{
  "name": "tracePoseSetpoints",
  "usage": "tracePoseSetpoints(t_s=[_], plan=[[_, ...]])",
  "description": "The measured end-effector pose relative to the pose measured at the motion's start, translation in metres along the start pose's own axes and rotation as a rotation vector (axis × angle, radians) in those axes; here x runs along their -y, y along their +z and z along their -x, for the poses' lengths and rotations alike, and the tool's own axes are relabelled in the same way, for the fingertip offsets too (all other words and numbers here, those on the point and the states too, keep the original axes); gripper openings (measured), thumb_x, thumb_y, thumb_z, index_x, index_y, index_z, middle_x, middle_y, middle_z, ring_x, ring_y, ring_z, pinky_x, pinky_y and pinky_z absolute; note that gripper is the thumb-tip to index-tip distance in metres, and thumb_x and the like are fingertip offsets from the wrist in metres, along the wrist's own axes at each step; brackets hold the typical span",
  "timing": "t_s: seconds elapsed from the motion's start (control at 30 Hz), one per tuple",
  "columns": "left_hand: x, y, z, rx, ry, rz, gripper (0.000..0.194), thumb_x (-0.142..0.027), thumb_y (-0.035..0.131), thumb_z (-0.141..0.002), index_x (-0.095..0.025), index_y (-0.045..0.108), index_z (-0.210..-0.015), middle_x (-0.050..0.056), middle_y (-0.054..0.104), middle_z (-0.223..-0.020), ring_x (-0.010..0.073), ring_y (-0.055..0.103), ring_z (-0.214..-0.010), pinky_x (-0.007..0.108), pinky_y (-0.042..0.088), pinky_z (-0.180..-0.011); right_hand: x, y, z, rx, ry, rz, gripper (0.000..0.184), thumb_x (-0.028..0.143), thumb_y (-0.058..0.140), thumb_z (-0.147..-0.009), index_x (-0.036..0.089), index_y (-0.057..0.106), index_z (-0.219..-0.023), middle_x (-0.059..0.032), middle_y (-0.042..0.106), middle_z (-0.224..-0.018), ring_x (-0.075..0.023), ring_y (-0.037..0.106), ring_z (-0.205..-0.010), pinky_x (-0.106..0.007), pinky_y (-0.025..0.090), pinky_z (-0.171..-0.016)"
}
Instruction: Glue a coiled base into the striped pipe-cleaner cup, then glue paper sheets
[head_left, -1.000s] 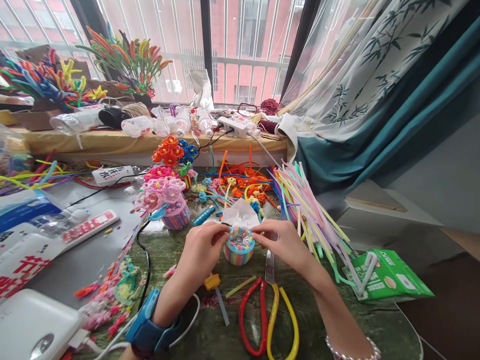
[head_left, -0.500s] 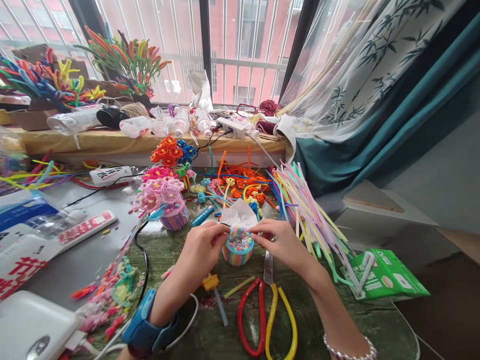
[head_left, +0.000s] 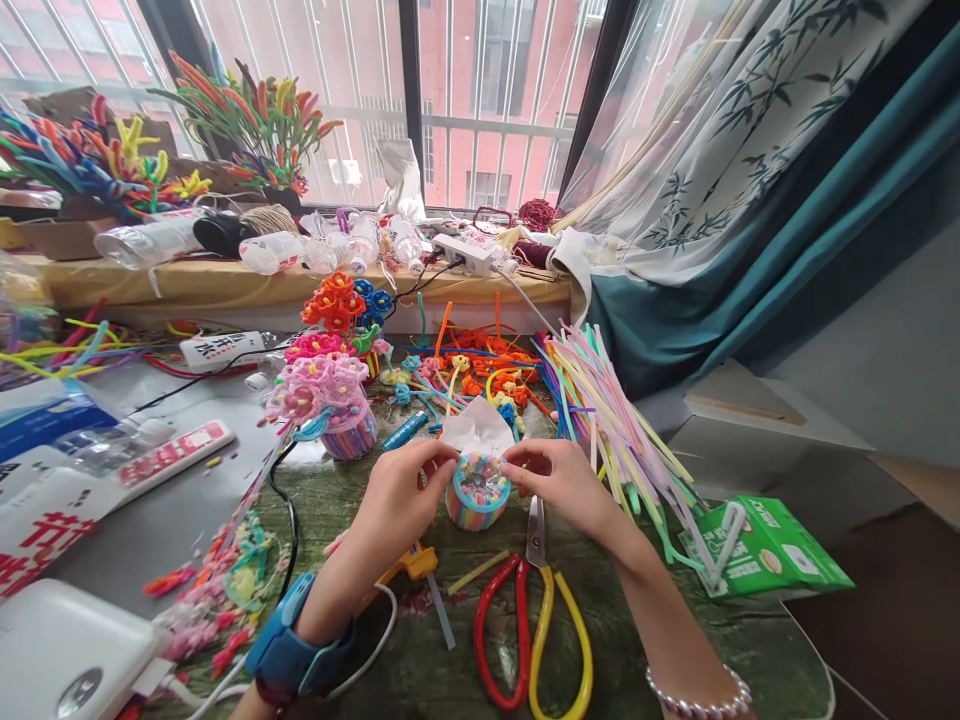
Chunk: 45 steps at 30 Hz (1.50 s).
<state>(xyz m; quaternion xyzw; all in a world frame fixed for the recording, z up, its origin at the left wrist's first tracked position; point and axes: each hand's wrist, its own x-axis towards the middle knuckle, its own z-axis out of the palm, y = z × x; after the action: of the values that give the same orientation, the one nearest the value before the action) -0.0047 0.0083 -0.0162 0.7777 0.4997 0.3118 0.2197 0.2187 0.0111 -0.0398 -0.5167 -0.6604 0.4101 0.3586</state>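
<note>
Head view: Tipping Risk at Striped Pot (head_left: 477, 515)

Could tip, in judgement, under uneven pressure from left hand (head_left: 405, 495) and right hand (head_left: 559, 475), or snag scissors (head_left: 535, 548) just beside if shifted right. Both curled, with contact at opposite sides of rim (head_left: 492, 495); impossible to tell whether pinching or merely resting. Standing upright on green tabletop (head_left: 619, 630), between both hands. Striped in pastels, with pale-blue band, pastel-bobbled edge and shiny interior.

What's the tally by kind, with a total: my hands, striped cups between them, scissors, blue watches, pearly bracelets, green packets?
Left hand and right hand: 2
Striped cup between them: 1
Scissors: 1
Blue watch: 1
Pearly bracelet: 1
Green packet: 1
Total: 7
</note>
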Motion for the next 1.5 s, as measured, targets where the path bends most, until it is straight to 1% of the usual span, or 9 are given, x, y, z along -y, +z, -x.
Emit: tracePoseSetpoints(t_s=[0.13,0.33,0.5,0.7,0.93,1.03,1.17,1.33,1.5], plan=[[0.002,-0.003,0.0,0.077,0.008,0.072,0.02,-0.033,0.069,-0.082,-0.02,0.067,-0.097,0.005,0.072,-0.098,0.0196,0.065,-0.085,0.03,0.049,-0.073,0.004,-0.006,0.0,-0.041,0.085,-0.279,0.036,0.052,0.077,-0.073,0.016,0.072,-0.078,-0.0029,0.07,-0.064,-0.0159,0.065,-0.055,-0.028,0.052,-0.055],[0.004,0.012,0.006,0.191,-0.007,0.082,0.085,-0.028,0.086,-0.061,-0.019,0.047,-0.136,0.016,0.057,-0.139,0.0335,0.054,-0.127,0.048,0.045,-0.104,0.01,-0.016,0.003,-0.248,0.114,-0.644,0.042,0.05,0.086,-0.063,0.016,0.071,-0.08,0.0004,0.066,-0.06,-0.0102,0.058,-0.047,-0.022,0.046,-0.047],[-0.003,0.017,0.006,0.139,-0.041,0.118,0.078,-0.026,0.078,-0.068,-0.022,0.044,-0.139,0.014,0.062,-0.132,0.034,0.056,-0.126,0.05,0.043,-0.103,0.005,-0.016,0.0,-0.423,0.081,-0.854,0.038,0.047,0.086,-0.065,0.018,0.067,-0.08,0.0064,0.057,-0.055,-0.0064,0.049,-0.043,-0.018,0.037,-0.041],[-0.01,0.001,0.0,-0.01,-0.297,0.72,0.072,-0.051,0.074,-0.075,-0.019,0.046,-0.133,0.013,0.07,-0.115,0.0294,0.067,-0.108,0.039,0.052,-0.088,0.009,-0.021,-0.002,-0.415,0.051,-1.069,0.038,0.039,0.086,-0.064,0.021,0.053,-0.069,0.0111,0.043,-0.049,-0.004,0.037,-0.041,-0.016,0.03,-0.039],[-0.01,-0.006,-0.004,-0.109,-0.498,1.183,0.056,-0.056,0.075,-0.074,-0.015,0.065,-0.112,0.007,0.075,-0.097,0.0195,0.07,-0.086,0.027,0.053,-0.077,0.002,-0.011,-0.002,-0.241,0.054,-0.356,0.045,0.058,0.057,-0.083,0.022,0.047,-0.058,0.0057,0.045,-0.05,-0.0106,0.045,-0.045,-0.025,0.038,-0.048],[-0.011,-0.007,-0.006,-0.109,-0.555,1.281,0.054,-0.052,0.075,-0.074,-0.017,0.066,-0.113,0.006,0.076,-0.095,0.0189,0.071,-0.084,0.025,0.054,-0.073,-0.004,-0.008,-0.004,-0.251,0.038,-0.093,0.039,0.047,0.067,-0.078,0.021,0.053,-0.052,0.0031,0.049,-0.049,-0.013,0.047,-0.049,-0.028,0.039,-0.054],[-0.014,-0.006,-0.007,-0.156,-0.568,1.305,0.051,-0.046,0.074,-0.077,-0.017,0.064,-0.117,0.006,0.077,-0.099,0.0167,0.071,-0.083,0.023,0.054,-0.07,-0.002,-0.004,-0.003,-0.29,-0.125,0.275,0.008,0.032,0.072,-0.077,0.023,0.072,-0.079,-0.0012,0.064,-0.076,-0.0191,0.061,-0.075,-0.029,0.043,-0.068],[-0.015,-0.006,-0.007,-0.169,-0.563,1.317,0.044,-0.046,0.07,-0.082,-0.016,0.066,-0.114,0.005,0.076,-0.093,0.0149,0.07,-0.078,0.022,0.054,-0.069,0.005,0.008,0.005,0.079,-0.183,0.473,0.021,0.042,0.076,-0.081,0.024,0.072,-0.09,-0.0006,0.07,-0.085,-0.0168,0.064,-0.074,-0.026,0.041,-0.063],[-0.015,-0.006,-0.008,-0.179,-0.591,1.323,0.037,-0.042,0.063,-0.089,-0.017,0.067,-0.115,0.005,0.076,-0.09,0.0156,0.07,-0.082,0.022,0.055,-0.072,0.017,0.019,0.011,0.186,-0.119,0.695,0.042,0.036,0.08,-0.079,0.025,0.068,-0.117,-0.005,0.071,-0.105,-0.0239,0.066,-0.096,-0.029,0.044,-0.076]])
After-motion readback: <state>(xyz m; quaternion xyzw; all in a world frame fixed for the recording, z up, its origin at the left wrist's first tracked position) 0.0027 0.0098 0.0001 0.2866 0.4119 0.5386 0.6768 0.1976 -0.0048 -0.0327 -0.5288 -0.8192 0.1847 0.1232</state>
